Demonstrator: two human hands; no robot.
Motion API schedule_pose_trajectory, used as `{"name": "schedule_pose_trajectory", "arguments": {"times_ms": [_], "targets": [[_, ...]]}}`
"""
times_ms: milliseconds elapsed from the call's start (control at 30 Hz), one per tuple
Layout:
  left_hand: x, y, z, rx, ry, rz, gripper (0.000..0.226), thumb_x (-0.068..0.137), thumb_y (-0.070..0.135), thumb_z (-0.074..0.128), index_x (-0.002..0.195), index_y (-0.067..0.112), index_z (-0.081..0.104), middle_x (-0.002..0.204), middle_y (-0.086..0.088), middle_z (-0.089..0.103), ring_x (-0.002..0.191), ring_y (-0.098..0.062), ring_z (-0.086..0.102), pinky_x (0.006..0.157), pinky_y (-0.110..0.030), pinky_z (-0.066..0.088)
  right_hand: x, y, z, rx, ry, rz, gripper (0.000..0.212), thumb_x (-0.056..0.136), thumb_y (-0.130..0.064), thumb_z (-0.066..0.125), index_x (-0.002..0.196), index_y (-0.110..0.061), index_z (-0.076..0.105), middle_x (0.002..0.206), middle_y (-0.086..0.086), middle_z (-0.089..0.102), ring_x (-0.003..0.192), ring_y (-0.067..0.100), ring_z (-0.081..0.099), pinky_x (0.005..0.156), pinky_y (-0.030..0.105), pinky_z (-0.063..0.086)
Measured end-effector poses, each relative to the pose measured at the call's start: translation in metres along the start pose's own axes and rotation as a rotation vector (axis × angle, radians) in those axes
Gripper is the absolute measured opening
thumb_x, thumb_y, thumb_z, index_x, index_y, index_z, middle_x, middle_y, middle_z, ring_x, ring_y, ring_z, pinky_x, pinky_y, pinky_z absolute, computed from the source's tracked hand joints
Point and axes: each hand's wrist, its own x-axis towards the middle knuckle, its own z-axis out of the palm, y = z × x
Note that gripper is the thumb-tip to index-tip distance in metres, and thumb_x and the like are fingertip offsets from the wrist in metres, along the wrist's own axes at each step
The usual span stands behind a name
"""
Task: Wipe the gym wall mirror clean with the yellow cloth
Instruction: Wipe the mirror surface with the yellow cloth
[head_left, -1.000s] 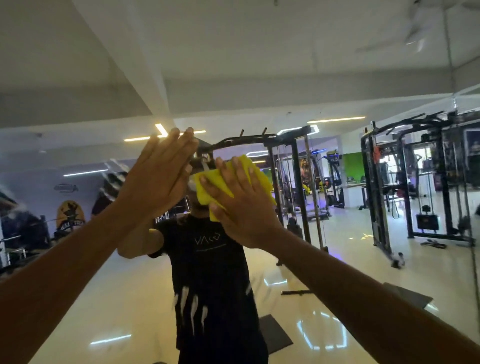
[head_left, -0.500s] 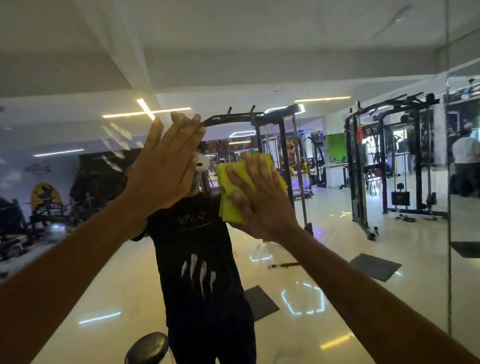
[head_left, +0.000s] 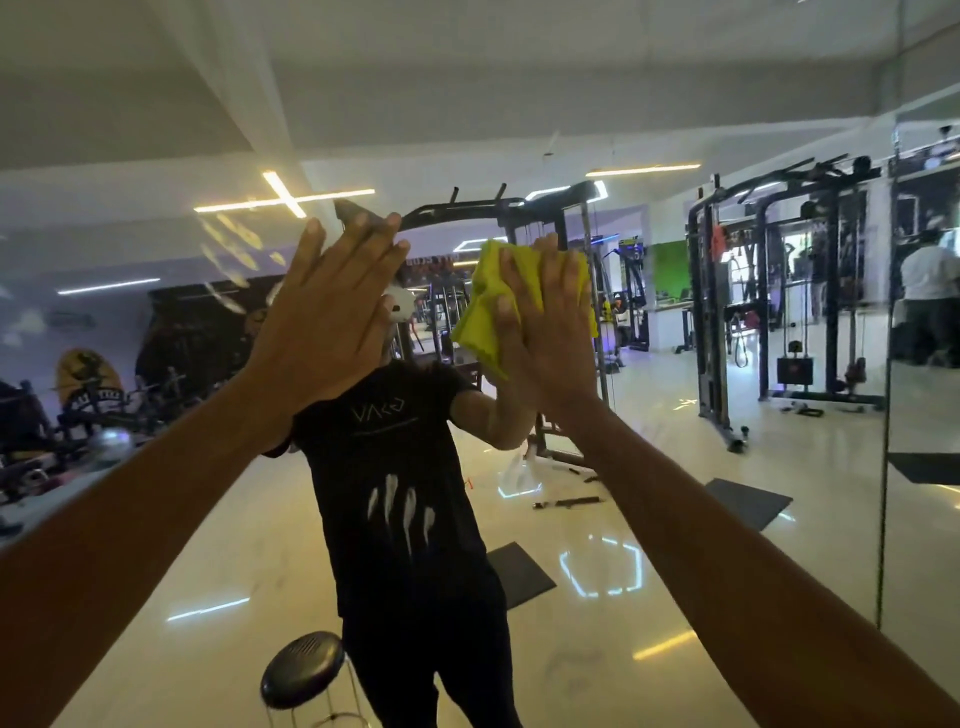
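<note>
My right hand (head_left: 545, 332) is flat on the yellow cloth (head_left: 483, 317), fingers straight, pressing it against the mirror (head_left: 675, 545) at about head height — no pinch, just palm and fingers pinning the bunched fabric to the glass. Over the last second the cloth has travelled to the right across the pane, from directly in front of my reflection's head to a spot beside it, so the stroke is working sideways along this upper band. My left hand (head_left: 322, 322) is spread wide and flat on the glass just beside the cloth, holding nothing, bracing me as I lean in; it has kept its place against my reflection while the right one swept on. Up and to the left of that hand I can see pale smears (head_left: 234, 254) on the glass — streaks that look like they need a pass, and I judge the cloth hasn't cleaned them yet. Low down, a round black stool (head_left: 304, 670) stands by my legs in the reflection. I'd say we're mid-task: one strip done near the middle, plenty of glass to either side and below left to cover.
</note>
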Motion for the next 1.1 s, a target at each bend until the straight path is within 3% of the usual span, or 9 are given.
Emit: {"name": "schedule_pose_trajectory", "arguments": {"times_ms": [67, 233, 333, 467, 700, 867, 933, 1033, 1100], "targets": [[0.005, 0.002, 0.0, -0.009, -0.009, 0.004, 0.061, 0.11, 0.032, 0.029, 0.168, 0.012, 0.033, 0.18, -0.011, 0.023, 0.168, -0.032, 0.016, 0.132, -0.066, 0.012, -0.013, -0.014, 0.009, -0.013, -0.01, -0.032, 0.067, 0.117, -0.057, 0.02, 0.178, -0.03, 0.014, 0.186, 0.01, -0.004, 0.171, 0.038, -0.012, 0.136, 0.066, 0.0], [0.028, 0.015, 0.003, -0.043, -0.013, 0.022, 0.062, 0.111, 0.035, 0.031, 0.169, 0.013, 0.033, 0.18, -0.01, 0.022, 0.168, -0.031, 0.015, 0.132, -0.065, 0.012, -0.048, 0.001, 0.007, -0.088, -0.164, -0.5, 0.061, 0.117, -0.047, 0.037, 0.175, -0.031, 0.027, 0.186, 0.01, 0.006, 0.172, 0.037, -0.005, 0.137, 0.064, 0.003], [0.046, 0.024, 0.004, -0.05, -0.024, 0.006, 0.063, 0.112, 0.039, 0.027, 0.17, 0.015, 0.03, 0.181, -0.008, 0.018, 0.169, -0.028, 0.011, 0.133, -0.064, 0.011, 0.02, 0.034, -0.014, -0.103, -0.042, -0.365, 0.063, 0.118, -0.053, 0.021, 0.176, -0.029, 0.023, 0.186, 0.013, 0.008, 0.172, 0.04, 0.0, 0.136, 0.066, 0.01], [0.07, 0.03, 0.006, -0.025, 0.005, 0.002, 0.063, 0.112, 0.039, 0.026, 0.169, 0.015, 0.033, 0.181, -0.008, 0.02, 0.169, -0.029, 0.012, 0.134, -0.063, 0.007, 0.069, 0.037, -0.028, -0.015, 0.116, -0.03, 0.062, 0.119, -0.05, 0.029, 0.177, -0.029, 0.021, 0.186, 0.012, 0.004, 0.171, 0.04, -0.004, 0.137, 0.064, 0.004], [0.098, 0.029, 0.006, 0.029, 0.052, -0.052, 0.06, 0.113, 0.036, 0.032, 0.169, 0.013, 0.034, 0.18, -0.009, 0.024, 0.167, -0.031, 0.019, 0.133, -0.062, 0.013, 0.059, 0.062, -0.037, -0.145, -0.066, -0.518, 0.06, 0.119, -0.05, 0.031, 0.176, -0.034, 0.022, 0.187, 0.007, 0.003, 0.172, 0.035, -0.006, 0.138, 0.06, 0.001], [0.111, 0.034, 0.01, 0.055, 0.035, -0.08, 0.062, 0.113, 0.038, 0.032, 0.171, 0.016, 0.027, 0.181, -0.008, 0.019, 0.168, -0.03, 0.013, 0.135, -0.06, 0.01, 0.142, 0.077, -0.064, -0.076, 0.148, -0.086, 0.065, 0.116, -0.055, 0.024, 0.175, -0.028, 0.031, 0.185, 0.014, 0.011, 0.17, 0.045, 0.002, 0.136, 0.064, 0.008], [0.114, 0.036, 0.011, 0.048, 0.052, -0.088, 0.061, 0.112, 0.036, 0.033, 0.169, 0.014, 0.031, 0.18, -0.008, 0.023, 0.168, -0.03, 0.016, 0.135, -0.06, 0.011, 0.121, 0.06, -0.049, -0.076, 0.115, -0.191, 0.063, 0.118, -0.052, 0.025, 0.176, -0.028, 0.027, 0.186, 0.013, 0.007, 0.171, 0.044, -0.003, 0.137, 0.063, 0.0], [0.117, 0.038, 0.012, 0.043, 0.1, -0.093, 0.058, 0.111, 0.032, 0.036, 0.167, 0.014, 0.038, 0.178, -0.008, 0.028, 0.166, -0.03, 0.021, 0.134, -0.057, 0.01, 0.081, 0.063, -0.042, -0.165, -0.042, -0.58, 0.061, 0.118, -0.051, 0.027, 0.176, -0.032, 0.022, 0.186, 0.011, 0.005, 0.171, 0.039, -0.006, 0.137, 0.061, -0.002], [0.118, 0.037, 0.011, 0.056, 0.12, -0.082, 0.057, 0.111, 0.031, 0.038, 0.166, 0.015, 0.04, 0.178, -0.007, 0.03, 0.167, -0.029, 0.021, 0.135, -0.056, 0.009, 0.107, 0.082, -0.054, -0.162, -0.017, -0.638, 0.06, 0.118, -0.051, 0.031, 0.175, -0.034, 0.024, 0.186, 0.009, 0.009, 0.172, 0.035, -0.004, 0.139, 0.057, 0.0]]}}
